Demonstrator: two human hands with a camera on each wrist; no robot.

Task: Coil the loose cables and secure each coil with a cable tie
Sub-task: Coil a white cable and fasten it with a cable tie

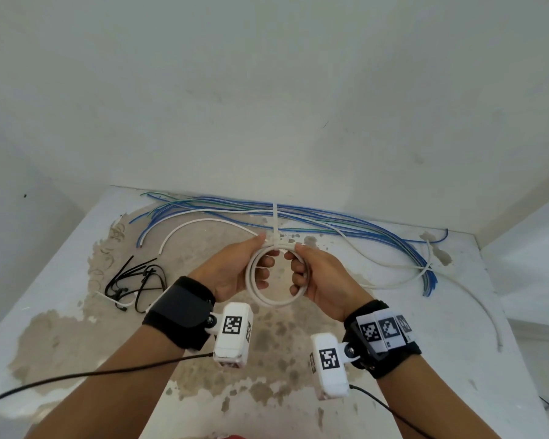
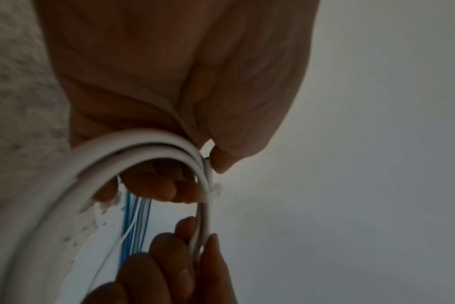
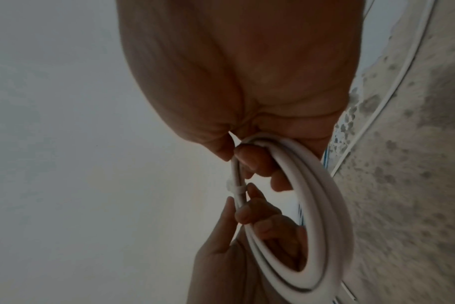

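A white cable coil of a few round loops is held up above the table between both hands. My left hand grips its left side, fingers curled through the ring. My right hand grips the right side the same way. A white cable tie wraps the top of the coil, its tail sticking straight up. In the left wrist view the tie's head sits on the coil just below my thumb. The right wrist view shows the tie's head between both hands on the coil.
Loose blue, green and white cables lie along the table's back edge and curve down its right side. A heap of black cable ties with a white one lies at the left. The table has worn, stained patches. White walls stand behind.
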